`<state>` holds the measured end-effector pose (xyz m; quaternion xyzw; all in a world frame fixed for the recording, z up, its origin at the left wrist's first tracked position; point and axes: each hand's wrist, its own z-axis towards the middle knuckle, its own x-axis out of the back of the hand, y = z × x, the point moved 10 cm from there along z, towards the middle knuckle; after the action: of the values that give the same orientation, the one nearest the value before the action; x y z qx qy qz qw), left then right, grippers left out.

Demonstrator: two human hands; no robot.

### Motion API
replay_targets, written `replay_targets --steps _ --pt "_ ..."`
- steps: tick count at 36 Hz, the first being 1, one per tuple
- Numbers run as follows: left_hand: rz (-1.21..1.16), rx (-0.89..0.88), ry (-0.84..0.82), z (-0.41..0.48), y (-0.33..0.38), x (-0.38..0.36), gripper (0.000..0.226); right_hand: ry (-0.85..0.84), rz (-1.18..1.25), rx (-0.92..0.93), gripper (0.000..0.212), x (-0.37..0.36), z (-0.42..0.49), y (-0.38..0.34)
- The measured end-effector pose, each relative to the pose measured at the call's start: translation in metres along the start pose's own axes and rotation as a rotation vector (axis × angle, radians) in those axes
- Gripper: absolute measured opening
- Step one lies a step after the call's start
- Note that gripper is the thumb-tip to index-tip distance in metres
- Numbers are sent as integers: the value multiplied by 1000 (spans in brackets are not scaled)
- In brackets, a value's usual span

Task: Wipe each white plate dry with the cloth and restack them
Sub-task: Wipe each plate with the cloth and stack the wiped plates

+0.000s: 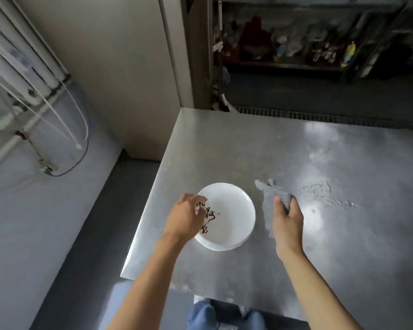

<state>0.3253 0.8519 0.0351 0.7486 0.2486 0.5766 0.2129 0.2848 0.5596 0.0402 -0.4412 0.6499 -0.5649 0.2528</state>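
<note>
Left hand (186, 215) over plate stack (231, 217) left rim, fingers loosely curled, grip indeterminate; right hand (287, 220) fingers clenched round grey cloth (272, 194), just beside stack.

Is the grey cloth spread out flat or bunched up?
Bunched up. The right hand grips the grey cloth as a crumpled wad, one loose end sticking out.

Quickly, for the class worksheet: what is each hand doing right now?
Left hand: fingers curled at the top plate's rim; grip cannot be told.
Right hand: holds the grey cloth.
</note>
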Motion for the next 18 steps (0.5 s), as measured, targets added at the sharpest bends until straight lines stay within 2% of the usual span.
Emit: replay_targets --steps 3,12,18 --pt "-46 -26 -27 3 -4 1 38 36 -20 -57 10 -8 -13 18" --pt "-135 -47 -69 9 -4 3 45 178 -76 -46 16 -16 -29 20" --pt "-449 -52 -61 5 1 12 54 193 -94 -47 17 -15 -33 20"
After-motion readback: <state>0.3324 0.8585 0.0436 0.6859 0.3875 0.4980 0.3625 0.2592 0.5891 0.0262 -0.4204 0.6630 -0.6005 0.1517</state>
